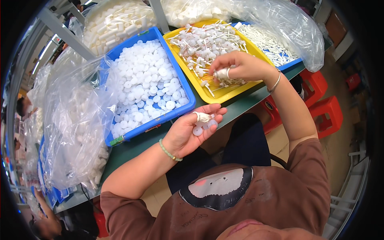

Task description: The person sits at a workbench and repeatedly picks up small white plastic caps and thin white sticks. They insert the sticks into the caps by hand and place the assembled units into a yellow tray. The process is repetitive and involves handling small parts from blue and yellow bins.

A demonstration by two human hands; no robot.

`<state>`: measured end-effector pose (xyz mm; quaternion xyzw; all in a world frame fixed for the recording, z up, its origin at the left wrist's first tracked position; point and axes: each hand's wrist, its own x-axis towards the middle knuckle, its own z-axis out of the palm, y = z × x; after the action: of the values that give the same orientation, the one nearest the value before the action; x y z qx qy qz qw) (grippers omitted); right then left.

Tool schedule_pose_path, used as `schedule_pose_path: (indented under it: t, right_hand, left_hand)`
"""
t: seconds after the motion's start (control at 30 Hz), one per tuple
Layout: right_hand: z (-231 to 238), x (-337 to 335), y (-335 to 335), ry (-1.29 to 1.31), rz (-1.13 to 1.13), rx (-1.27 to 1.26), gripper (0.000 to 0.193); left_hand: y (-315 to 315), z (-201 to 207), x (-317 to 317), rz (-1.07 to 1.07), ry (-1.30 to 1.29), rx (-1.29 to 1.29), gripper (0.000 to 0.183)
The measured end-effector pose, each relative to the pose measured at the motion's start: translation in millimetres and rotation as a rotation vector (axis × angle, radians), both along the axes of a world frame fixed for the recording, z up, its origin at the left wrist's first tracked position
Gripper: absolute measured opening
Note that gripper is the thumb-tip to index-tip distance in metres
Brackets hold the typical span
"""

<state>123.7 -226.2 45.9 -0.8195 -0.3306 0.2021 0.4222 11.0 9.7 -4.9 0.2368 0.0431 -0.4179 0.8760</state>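
Observation:
My left hand (189, 130) is palm up over the table's near edge, cupped around several translucent white plastic discs (198, 130). White tape wraps its thumb. Above the yellow tray (209, 99), my right hand (236, 68) has its fingers curled together, with white tape on them too; what they hold, if anything, is hidden. Below it lies a heap of white sticks with discs fitted on them (208, 44). A blue tray (186, 94) to the left is filled with loose discs (148, 80) like those in my left palm.
Another blue tray (294, 63) at the right back holds small white sticks (268, 42). Clear plastic bags (76, 120) of white parts crowd the left and back. A grey post (159, 16) rises behind the trays. Red stools (326, 116) stand at the right.

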Motion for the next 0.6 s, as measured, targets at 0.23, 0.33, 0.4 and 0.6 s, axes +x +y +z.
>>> schedule_pose_path:
  t: [0.23,0.33,0.4,0.6]
  right_hand:
    - [-1.8,9.0,-2.6,0.059,-0.151,0.336,0.025]
    - [-3.2,13.7,1.9,0.142,-0.26,0.415,0.029]
    - [1.4,8.3,10.2,0.18,-0.3,0.455,0.03]
    - [-4.3,14.7,27.9,0.219,-0.331,0.372,0.028]
  left_hand:
    - [0.3,4.2,-0.1,-0.017,0.03,0.017,0.036]
    - [-0.6,5.7,0.4,0.006,0.044,0.064,0.037]
    - [-1.0,8.1,-0.7,0.017,0.05,0.063,0.038]
    - [-0.4,4.0,-0.8,0.021,-0.007,0.1,0.04]
